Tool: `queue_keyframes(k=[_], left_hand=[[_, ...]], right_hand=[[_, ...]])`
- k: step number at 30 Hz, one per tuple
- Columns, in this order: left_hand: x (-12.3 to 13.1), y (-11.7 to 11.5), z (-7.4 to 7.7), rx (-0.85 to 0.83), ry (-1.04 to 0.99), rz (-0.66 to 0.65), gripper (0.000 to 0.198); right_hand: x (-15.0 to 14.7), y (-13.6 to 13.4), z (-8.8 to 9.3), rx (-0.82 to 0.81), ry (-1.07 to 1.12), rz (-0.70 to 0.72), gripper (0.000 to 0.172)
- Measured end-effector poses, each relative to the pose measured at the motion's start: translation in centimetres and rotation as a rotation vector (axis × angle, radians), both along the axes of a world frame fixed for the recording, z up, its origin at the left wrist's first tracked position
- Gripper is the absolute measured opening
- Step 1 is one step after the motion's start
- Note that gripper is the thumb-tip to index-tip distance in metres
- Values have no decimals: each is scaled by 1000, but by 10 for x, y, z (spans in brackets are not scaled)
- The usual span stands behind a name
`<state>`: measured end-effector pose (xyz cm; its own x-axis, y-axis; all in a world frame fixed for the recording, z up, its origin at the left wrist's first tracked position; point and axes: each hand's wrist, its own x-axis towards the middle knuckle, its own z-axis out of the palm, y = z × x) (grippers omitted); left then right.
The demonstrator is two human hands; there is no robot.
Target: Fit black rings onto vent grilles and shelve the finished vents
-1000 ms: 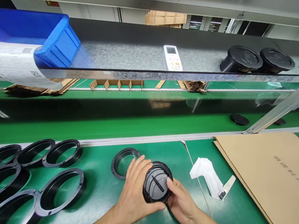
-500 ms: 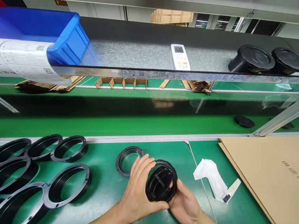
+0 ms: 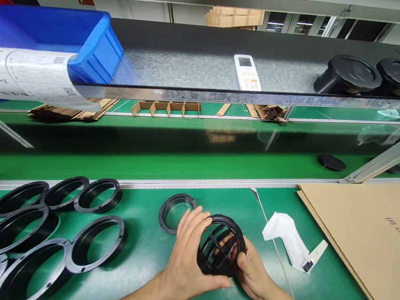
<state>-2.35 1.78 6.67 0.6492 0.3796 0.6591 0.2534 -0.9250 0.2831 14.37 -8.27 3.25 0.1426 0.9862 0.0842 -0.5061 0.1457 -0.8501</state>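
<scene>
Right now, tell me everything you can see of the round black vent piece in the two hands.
The round black vent piece looks like matte moulded plastic: an outer ring with curved slats and a central bar across its open face. It is held tilted above the green mat, open face toward the camera. The left hand wraps its left side, thumb under the lower rim; the right hand cups it from behind, fingers showing through the slats. A separate black ring lies just beyond, apart from it.

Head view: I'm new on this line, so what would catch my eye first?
Both hands, left hand and right hand, grip a black round vent part at bottom centre. Black rings crowd the green bench to the left. A blue bin sits on the upper shelf, far left.
</scene>
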Motion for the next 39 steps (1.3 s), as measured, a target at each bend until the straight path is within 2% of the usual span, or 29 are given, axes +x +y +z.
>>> queue_keyframes(k=[3, 8, 10, 14, 19, 25, 31, 39], left_hand=[[0, 1, 1, 30, -4, 18, 113], [0, 5, -1, 113, 5, 45, 107], [1, 5, -5, 98, 10, 41, 108], [2, 4, -13, 23, 3, 32, 111], [2, 1, -16, -19, -3, -14, 116], [2, 1, -16, -93, -44, -36, 115], [2, 8, -16, -19, -44, 23, 115], [3, 11, -21, 32, -27, 34, 112]], right_hand=[[-2, 1, -2, -8, 34, 5, 64], [-4, 2, 0, -62, 179, 24, 40], [-3, 1, 1, -58, 236, 69, 36], [1, 0, 0, -29, 339, 145, 39], [3, -4, -10, -17, 421, 180, 40], [0, -5, -13, -50, 400, 206, 47], [-2, -1, -11, -85, 342, 125, 39], [-5, 0, -13, -100, 365, 97, 27]])
